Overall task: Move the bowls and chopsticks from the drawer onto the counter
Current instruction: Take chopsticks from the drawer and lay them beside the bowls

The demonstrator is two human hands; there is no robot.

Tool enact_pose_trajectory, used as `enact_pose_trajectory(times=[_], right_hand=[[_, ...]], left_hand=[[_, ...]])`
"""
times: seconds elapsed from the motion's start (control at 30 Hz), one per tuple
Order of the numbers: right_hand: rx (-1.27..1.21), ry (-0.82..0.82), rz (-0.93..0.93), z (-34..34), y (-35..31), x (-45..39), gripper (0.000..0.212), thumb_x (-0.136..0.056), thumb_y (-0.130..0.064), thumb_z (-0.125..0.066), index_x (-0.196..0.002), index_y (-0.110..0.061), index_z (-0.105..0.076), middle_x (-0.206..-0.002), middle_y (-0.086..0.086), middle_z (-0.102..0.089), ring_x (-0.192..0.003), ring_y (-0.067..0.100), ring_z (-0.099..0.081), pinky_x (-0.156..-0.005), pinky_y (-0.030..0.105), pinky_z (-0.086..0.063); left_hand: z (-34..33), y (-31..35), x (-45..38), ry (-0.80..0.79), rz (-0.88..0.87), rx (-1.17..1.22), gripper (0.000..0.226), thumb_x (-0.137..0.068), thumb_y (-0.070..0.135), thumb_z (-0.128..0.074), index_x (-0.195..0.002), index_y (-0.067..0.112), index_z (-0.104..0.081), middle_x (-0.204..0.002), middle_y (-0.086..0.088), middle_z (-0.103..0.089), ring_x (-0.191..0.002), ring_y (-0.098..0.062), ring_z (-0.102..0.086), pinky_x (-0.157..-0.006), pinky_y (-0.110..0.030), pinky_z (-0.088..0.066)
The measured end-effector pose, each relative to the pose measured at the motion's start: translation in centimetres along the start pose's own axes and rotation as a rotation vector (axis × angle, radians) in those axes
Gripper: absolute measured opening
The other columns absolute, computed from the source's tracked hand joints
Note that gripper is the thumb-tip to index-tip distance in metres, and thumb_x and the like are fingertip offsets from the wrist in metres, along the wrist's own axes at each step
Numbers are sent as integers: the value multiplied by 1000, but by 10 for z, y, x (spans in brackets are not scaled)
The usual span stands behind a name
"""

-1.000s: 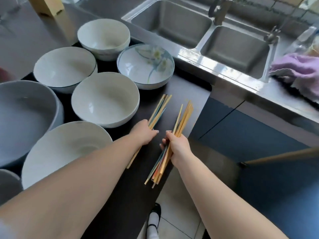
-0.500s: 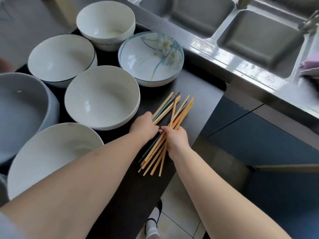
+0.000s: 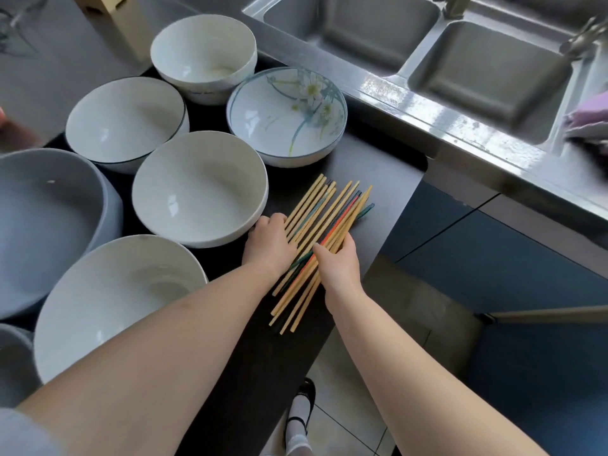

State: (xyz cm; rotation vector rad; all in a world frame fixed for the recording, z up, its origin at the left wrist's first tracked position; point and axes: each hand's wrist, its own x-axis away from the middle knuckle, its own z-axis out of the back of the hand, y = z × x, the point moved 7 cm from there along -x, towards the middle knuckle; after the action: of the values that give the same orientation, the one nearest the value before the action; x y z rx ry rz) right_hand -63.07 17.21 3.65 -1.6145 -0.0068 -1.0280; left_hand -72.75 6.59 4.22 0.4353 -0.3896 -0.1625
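Chopsticks [image 3: 324, 240] lie fanned on the dark surface [image 3: 378, 179], tips pointing far-right, right of the white bowl [image 3: 197, 189]. My left hand [image 3: 268, 246] sits on their left edge, fingers curled; whether it pinches any stick I cannot tell. My right hand [image 3: 339, 263] grips the bundle from the right, thumb across the top. The sticks' middle is hidden between both hands. Flower bowl [image 3: 286, 116] stands far of the sticks. Grey bowl [image 3: 46, 225] is cut off at left. Sink [image 3: 427, 51] lies far-right.
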Motion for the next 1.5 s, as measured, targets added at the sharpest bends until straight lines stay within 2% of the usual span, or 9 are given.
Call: enact_pose_trajectory(times=[0.1,0.23,0.33,0.43,0.57,0.87,1.0,1.23,1.5], right_hand=[[-4,-6,23,-1,0,-1,46,-94,-12,-58,-136,-24,-43,-124,-3,-62,-111,14,-62,-95,38,-52],[-65,-16,13,1,3,-1,74,-93,-14,-60,-152,-28,-18,-124,-10,-51,-113,14,-59,-96,40,-52],[14,-11,101,4,4,0,59,-93,-14,-59,-145,-26,-35,-126,-10,-52,-118,9,-54,-101,42,-49],[184,2,197,7,2,6,50,-93,-18,-59,-141,-24,-45,-138,-4,-52,-127,9,-48,-108,43,-43],[530,-18,289,12,5,14,62,-96,-23,-56,-151,-17,-29,-159,-1,-23,-147,14,-19,-118,33,-22],[1222,-75,596,5,16,18,65,-96,-35,-50,-153,-18,-24,-162,7,-14,-150,23,-11,-119,37,-11],[1300,-106,625,5,11,9,65,-97,-38,-49,-153,-19,-23,-162,8,-14,-150,25,-10,-119,39,-10],[1271,-118,660,6,14,13,65,-95,-34,-53,-152,-19,-26,-161,9,-18,-149,25,-14,-117,41,-9],[1227,-189,693,-3,8,5,59,-96,-23,-52,-150,-18,-29,-160,6,-21,-147,23,-21,-119,45,-17]], left_hand=[[-2,5,3,-5,-33,-39,56,-92,25,-60,-143,16,-39,-141,-10,-42,-131,-26,-41,-103,-37,-40],[-5,13,9,-16,-87,-114,57,-95,27,-53,-147,16,-32,-149,-9,-33,-137,-26,-33,-108,-39,-37],[-10,17,12,-31,-184,-232,59,-98,26,-48,-151,17,-24,-159,-8,-20,-146,-26,-18,-115,-42,-28],[-19,21,17,-67,-342,-420,59,-102,26,-39,-154,15,-14,-163,-6,-7,-150,-23,-4,-120,-43,-19],[-29,15,21,-138,-417,-557,59,-105,32,-27,-155,13,-3,-164,-5,5,-150,-21,4,-122,-43,-11],[-31,9,8,-166,-209,-501,72,-100,51,-22,-154,9,0,-163,-10,7,-150,-25,9,-120,-47,-8],[-32,7,11,-158,-232,-483,72,-100,52,-23,-155,11,1,-163,-10,7,-150,-25,9,-121,-47,-7],[-40,4,28,-171,-511,-659,67,-100,52,-15,-154,19,6,-163,-7,12,-149,-25,13,-121,-48,-1],[-30,4,12,-191,-382,-511,66,-100,51,-22,-155,21,-4,-164,-6,4,-150,-26,10,-120,-49,0]])
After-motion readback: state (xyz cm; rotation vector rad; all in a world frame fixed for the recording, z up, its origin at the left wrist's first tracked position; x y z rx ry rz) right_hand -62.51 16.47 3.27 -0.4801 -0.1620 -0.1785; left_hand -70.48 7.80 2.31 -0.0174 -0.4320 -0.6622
